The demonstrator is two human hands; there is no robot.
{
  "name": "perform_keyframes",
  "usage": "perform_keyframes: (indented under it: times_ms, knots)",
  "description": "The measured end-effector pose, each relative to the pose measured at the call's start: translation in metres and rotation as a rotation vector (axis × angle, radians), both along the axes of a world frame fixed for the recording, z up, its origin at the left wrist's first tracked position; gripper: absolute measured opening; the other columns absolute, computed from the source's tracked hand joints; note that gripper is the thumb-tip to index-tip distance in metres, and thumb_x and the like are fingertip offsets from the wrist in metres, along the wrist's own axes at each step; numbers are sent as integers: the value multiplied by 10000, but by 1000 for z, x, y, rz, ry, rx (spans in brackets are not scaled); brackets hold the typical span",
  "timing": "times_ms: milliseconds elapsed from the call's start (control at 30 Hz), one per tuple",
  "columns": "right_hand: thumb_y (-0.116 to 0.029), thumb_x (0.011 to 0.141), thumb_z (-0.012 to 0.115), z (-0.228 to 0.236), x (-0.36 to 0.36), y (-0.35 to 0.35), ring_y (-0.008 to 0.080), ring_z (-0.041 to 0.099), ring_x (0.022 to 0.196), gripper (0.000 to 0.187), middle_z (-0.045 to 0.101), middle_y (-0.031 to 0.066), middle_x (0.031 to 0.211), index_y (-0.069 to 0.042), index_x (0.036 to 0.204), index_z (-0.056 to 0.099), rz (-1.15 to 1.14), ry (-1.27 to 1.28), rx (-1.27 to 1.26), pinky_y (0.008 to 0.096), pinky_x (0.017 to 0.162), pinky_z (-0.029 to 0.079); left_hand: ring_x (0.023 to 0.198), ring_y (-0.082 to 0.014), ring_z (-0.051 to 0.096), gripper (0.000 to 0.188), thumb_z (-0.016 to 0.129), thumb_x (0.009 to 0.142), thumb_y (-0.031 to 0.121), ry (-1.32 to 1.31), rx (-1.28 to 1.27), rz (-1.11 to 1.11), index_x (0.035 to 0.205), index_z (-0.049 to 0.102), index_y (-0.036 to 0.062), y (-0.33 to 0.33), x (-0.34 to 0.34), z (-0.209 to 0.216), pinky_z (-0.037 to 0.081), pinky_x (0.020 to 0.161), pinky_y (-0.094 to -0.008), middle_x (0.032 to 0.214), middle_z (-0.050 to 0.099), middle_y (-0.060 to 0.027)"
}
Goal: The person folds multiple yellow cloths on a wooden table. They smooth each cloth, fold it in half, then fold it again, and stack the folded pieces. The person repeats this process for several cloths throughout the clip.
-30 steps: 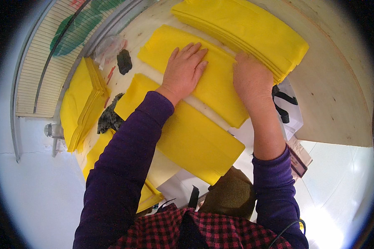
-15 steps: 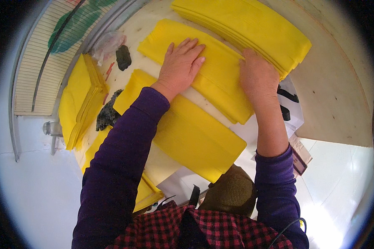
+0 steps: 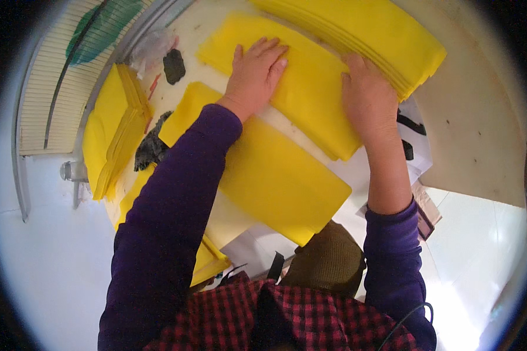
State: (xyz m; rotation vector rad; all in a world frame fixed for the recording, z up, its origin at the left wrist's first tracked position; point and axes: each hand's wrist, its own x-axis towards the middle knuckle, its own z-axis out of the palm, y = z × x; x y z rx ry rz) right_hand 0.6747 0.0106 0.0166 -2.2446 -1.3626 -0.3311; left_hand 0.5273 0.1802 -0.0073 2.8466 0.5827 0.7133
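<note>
At one o'clock we are seeing a thick, layered stack of yellow fabric [image 3: 369,32]; at twelve, a smooth rectangular yellow panel [image 3: 313,88] is lying under us, probably light, limp, best held by its edges. Our left hand [image 3: 255,76] is resting flat, fingers spread; our right hand [image 3: 370,99] is curling at the panel's three-o'clock edge, any pinch hidden. At eleven, a matte black scrap [image 3: 173,66] is lying.

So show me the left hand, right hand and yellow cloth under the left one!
left hand [image 3: 254,76]: head view, back of the hand.
right hand [image 3: 368,96]: head view, back of the hand.
yellow cloth [image 3: 311,90]: head view, top face, between the hands.
</note>
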Motion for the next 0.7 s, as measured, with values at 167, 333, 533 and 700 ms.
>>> perform_keyframes:
  times_ms: [167, 333, 533, 700]
  knots:
    - [-125, 829, 629, 7, -8, -43, 305, 616, 893, 167, 640, 140, 910, -42, 974, 619, 289, -52, 373, 377, 738, 518, 1292, -299, 430, 366, 439, 979, 329, 43, 107, -10, 1266, 555, 132, 6, -3, -2, 247, 1061, -577, 1327, 533, -96]
    - [-115, 833, 665, 2, -42, -123, 247, 618, 773, 159, 629, 144, 863, -12, 951, 637, 249, 589, 198, 329, 681, 497, 1298, -280, 425, 372, 444, 977, 342, 81, 142, -10, 1278, 542, 146, 10, -2, -3, 247, 1060, -587, 1332, 529, -88]
    - [-221, 891, 635, -39, -60, -130, 159, 610, 765, 269, 649, 115, 805, 37, 965, 625, 294, 1260, -62, 313, 697, 491, 1319, -284, 398, 379, 445, 974, 342, 111, 89, -11, 1289, 532, 148, 8, -1, 0, 228, 1070, -599, 1350, 513, -98]
    - [-217, 904, 629, -47, -70, -118, 102, 583, 810, 302, 654, 57, 852, 43, 1057, 624, 374, 1486, -72, 269, 751, 476, 1330, -304, 383, 388, 438, 974, 334, 150, 111, 3, 1301, 521, 143, 4, -4, 13, 213, 1079, -603, 1359, 504, -103]
